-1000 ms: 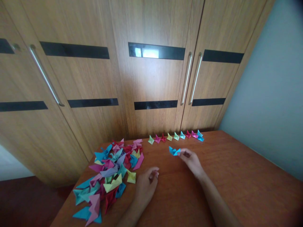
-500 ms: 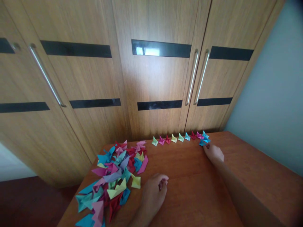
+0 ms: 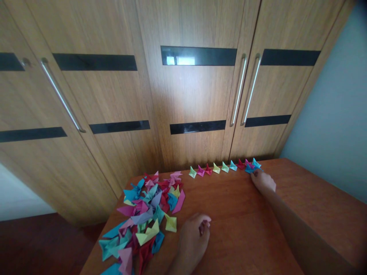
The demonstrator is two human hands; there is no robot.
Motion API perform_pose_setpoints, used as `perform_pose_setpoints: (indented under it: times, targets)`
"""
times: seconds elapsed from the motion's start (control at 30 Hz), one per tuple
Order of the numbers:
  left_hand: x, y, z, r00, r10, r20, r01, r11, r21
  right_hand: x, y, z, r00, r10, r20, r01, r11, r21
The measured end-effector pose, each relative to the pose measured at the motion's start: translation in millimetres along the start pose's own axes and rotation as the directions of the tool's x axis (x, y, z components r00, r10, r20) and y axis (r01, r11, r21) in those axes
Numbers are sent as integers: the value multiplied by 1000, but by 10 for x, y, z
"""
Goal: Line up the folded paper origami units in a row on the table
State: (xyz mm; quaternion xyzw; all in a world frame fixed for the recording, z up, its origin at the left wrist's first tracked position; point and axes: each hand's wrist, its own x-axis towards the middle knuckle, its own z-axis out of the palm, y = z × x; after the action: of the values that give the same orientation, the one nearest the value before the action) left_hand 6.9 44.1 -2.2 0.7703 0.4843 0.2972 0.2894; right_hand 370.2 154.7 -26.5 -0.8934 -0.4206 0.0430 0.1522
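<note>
Blue paper boat (image 3: pixel 249 169), one: near surface's (image 3: pixel 229 206) far edge, just beyond nearer right hand (image 3: pixel 263 181), fingertips pinched on it. Left hand (image 3: pixel 194 233): curled; fingertip contact indiscernible.

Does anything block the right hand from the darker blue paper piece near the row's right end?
Nothing visible does: the right hand has its fingers at the near side of the darker blue piece. The magenta piece and light blue piece are on its far side, not in between.
</note>
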Motion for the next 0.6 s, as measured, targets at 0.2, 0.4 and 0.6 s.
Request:
perform_pose_setpoints:
  times: [0.2,0.4,0.6]
  targets:
    - [-17,1,0,1000,5,10,-6,1000,28,-24,-4,-5,1000,10,-6,-10,1000,19]
    - [-10,10,-10,1000,0,27,-1,999,47,-183,-17,-5,999,11,-35,-9,999,41]
    - [-15,14,-17,999,23,30,-24,998,50,-590,-190,88,998,-63,-30,65,996,64]
